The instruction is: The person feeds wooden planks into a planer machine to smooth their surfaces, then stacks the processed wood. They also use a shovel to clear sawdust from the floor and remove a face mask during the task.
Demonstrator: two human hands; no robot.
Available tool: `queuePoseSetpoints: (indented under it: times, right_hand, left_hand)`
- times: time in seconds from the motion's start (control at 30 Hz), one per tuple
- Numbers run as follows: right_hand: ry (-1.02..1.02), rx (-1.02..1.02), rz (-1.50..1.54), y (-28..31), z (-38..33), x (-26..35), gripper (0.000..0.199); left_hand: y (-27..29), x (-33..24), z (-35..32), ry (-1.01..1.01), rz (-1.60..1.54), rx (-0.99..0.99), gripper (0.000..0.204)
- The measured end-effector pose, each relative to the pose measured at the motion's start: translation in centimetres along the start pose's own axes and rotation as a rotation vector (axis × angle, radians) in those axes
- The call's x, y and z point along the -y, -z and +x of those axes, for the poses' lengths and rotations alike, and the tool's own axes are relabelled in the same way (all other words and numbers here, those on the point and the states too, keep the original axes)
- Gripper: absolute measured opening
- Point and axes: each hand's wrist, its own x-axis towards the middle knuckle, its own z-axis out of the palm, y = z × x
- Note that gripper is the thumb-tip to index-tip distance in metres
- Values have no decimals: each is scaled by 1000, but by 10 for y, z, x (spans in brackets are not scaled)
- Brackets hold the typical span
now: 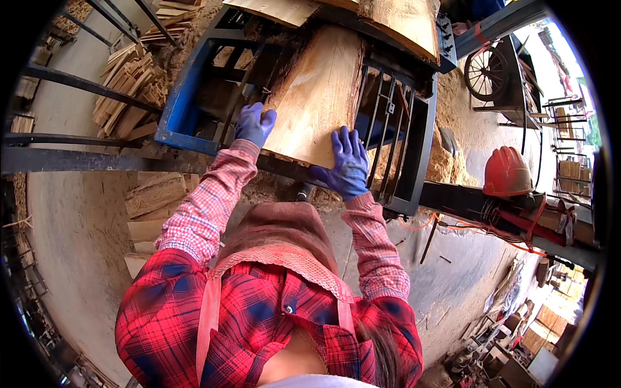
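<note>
A wide wooden board [317,97] with bark along its edges lies lengthwise in front of me, on a blue metal machine frame [187,123]. Its far end passes beneath other slabs. My left hand [255,124], in a purple-blue glove, is closed at the board's left edge, thumb against the wood; some of its fingers are curled out of sight. At the near right corner, my right hand [348,163] wears a matching glove and rests flat with its fingers stretched out. Its palm overlaps the board's edge.
Wooden slabs [401,22] lie on top of the machine. Cut wood strips [129,84] are piled at the left behind black rails [97,88]. A red hard hat [508,171] sits on a dark beam at the right. Beyond it stands a spoked wheel [486,73]. Sawdust [451,161] covers the floor.
</note>
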Motion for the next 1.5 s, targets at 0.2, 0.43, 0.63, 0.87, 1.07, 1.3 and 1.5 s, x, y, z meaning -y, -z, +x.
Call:
queuePoseSetpoints:
  times: [0.2,0.43,0.63,0.87,1.07,1.3,1.5]
  right_hand:
    - [15,-51,-20,-20,54,-43,95]
    - [-202,-466,667,20,143,-90,57]
    - [-365,-717,475,118,198,-208,48]
    - [-533,-503,1467,130,167,-182,29]
    - [-506,-384,1775,61,-15,-123,32]
    - [-758,-747,1568,-39,-92,2,40]
    - [-790,-562,1918,-52,-153,107,45]
  left_hand:
    - [-41,-24,51,-188,378,-103,24]
    - [-55,-120,157,-255,-185,-83,44]
    - [-44,-250,208,259,-611,623,65]
    - [-47,-235,164,360,-1005,665,31]
    - [23,-166,71,185,-1010,981,54]
    - [16,-87,-40,-49,-440,509,62]
    - [68,-4,-101,134,-564,634,62]
